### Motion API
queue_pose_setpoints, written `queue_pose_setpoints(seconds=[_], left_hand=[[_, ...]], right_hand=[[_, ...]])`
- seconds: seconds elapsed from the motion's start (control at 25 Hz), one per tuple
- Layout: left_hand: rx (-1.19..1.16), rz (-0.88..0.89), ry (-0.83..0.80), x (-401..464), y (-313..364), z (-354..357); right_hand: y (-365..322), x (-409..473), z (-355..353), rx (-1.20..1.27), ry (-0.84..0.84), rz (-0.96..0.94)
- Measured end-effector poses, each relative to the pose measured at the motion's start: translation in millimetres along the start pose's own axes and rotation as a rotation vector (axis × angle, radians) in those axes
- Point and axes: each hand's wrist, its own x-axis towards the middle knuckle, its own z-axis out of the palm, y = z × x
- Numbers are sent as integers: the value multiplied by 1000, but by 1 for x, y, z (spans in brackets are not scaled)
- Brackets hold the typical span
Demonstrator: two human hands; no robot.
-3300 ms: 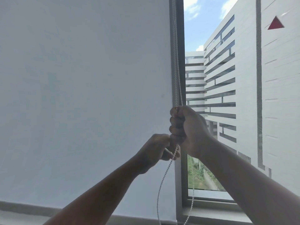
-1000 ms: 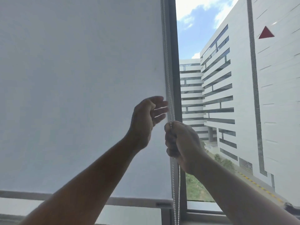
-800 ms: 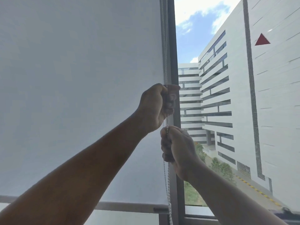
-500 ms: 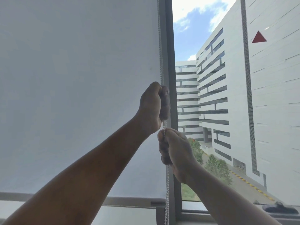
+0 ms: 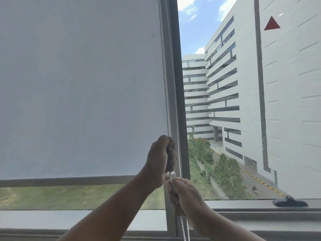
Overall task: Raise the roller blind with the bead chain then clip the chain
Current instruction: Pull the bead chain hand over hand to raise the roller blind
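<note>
A white roller blind covers most of the left window pane, and its grey bottom bar hangs a little above the sill. The white bead chain runs down in two strands along the blind's right edge, in front of the grey window frame. My left hand grips the left strand in a fist. Just below it my right hand grips the same chain, which trails on downward out of view. No chain clip is visible.
The vertical grey window frame stands directly behind the chain. A window sill runs along the bottom, with a dark handle-like object on it at the right. Outside are white buildings, trees and grass.
Both hands have pulled the chain downward, hand over hand. The blind's bottom bar has risen, and a strip of grass now shows beneath it. The view has tilted down.
</note>
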Motion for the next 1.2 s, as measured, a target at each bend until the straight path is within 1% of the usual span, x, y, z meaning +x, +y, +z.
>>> queue_pose_setpoints(seconds=[0.12,0.2,0.28,0.36,0.44,0.48,0.52,0.56,0.64,0.72,0.88,1.04,1.12,1.2], left_hand=[[-9,-28,-2,-11,-18,-3],[-14,-28,-10,-15,-22,-5],[-21,-24,-22,-16,-21,-7],[-3,-27,-30,-17,-18,-5],[11,-30,-38,-20,-15,1],[2,-35,-40,-22,-14,4],[-12,-41,-43,-23,-14,6],[-20,-45,-50,-24,-13,7],[-10,-35,-69,-27,-13,5],[18,-26,-83,-28,-12,1],[62,-34,-85,-29,-9,-5],[47,-39,-139,-27,-11,-7],[137,-21,-208,-28,-8,-13],[330,52,-250,-25,6,-20]], right_hand=[[11,-9,-4,-134,24,30],[3,-11,-8,-210,133,-6],[-24,-8,-10,-234,258,-144],[-65,-1,-8,-130,301,-276],[-107,9,0,104,237,-297],[-124,14,6,189,188,-286],[-137,18,13,223,147,-275],[-145,21,19,222,120,-269],[-150,24,29,181,117,-274],[-149,26,30,172,119,-282],[-156,30,28,170,56,-266],[-161,33,31,179,89,-264],[-160,30,28,203,94,-278],[-161,29,21,210,89,-294]])
